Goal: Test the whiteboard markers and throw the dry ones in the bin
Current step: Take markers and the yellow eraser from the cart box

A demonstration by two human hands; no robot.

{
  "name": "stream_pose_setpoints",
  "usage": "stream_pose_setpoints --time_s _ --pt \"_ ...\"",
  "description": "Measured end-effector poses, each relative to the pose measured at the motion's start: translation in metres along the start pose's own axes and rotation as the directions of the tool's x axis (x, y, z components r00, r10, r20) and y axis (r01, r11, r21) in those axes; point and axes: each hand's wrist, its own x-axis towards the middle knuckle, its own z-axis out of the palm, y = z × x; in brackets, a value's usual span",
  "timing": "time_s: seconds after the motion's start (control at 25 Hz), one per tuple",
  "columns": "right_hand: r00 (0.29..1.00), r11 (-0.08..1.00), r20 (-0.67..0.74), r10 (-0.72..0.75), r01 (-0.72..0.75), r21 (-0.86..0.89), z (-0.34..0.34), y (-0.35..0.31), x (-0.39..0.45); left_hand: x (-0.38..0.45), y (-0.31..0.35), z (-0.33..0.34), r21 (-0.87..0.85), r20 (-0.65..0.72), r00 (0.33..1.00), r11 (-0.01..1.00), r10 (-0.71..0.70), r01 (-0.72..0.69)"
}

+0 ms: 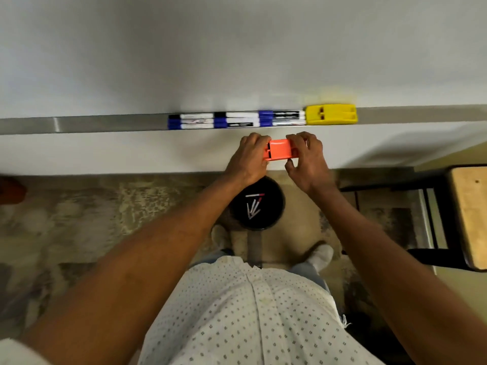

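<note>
1. Two hands hold one orange eraser block (280,153) between them, below the tray. The left hand (249,158) grips its left end, fingers curled over the top edge; the right hand (307,160) grips its right end, fingers curled over the top and the thumb pinching from beneath.
2. Six whiteboard markers (237,120) lie on the metal tray (105,124) at 12 o'clock from the hands, in two rows of three laid end to end, with blue and black caps.
3. One yellow eraser (331,114) sits on the tray just beside the markers, at 1 o'clock from the hands.
4. One black round bin (274,206) stands on the floor at 6 o'clock from the hands, with several markers (253,206) inside; I cannot count them surely.
5. The whiteboard (237,48) fills the upper view.
6. Mottled carpet (92,206) covers the floor; one wooden-topped desk (470,214) stands at 3 o'clock.
</note>
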Motion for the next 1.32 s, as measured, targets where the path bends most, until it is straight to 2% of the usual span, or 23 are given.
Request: stream_pose_setpoints --time_s 0.2,0.52,0.92,1.32 --pt "0.999 0.999 -0.021 -0.045 0.046 0.020 0.041 -0.091 0.044 -0.008 -0.080 -0.067 0.004 -0.052 0.998 1.000 -0.027 0.027" --pt "0.987 0.987 0.011 -0.163 0.162 0.012 0.088 -0.173 0.097 -0.017 -0.164 -0.126 -0.041 -0.149 0.982 0.993 -0.119 0.114" --pt "0.968 0.968 0.037 -0.250 0.250 0.000 0.159 -0.249 0.127 -0.029 -0.254 -0.157 -0.075 -0.281 0.923 0.965 -0.262 0.251" --pt "0.946 0.954 0.127 -0.298 0.301 -0.009 0.195 -0.273 0.138 -0.027 -0.305 -0.162 -0.068 -0.264 0.901 0.939 -0.344 0.338"
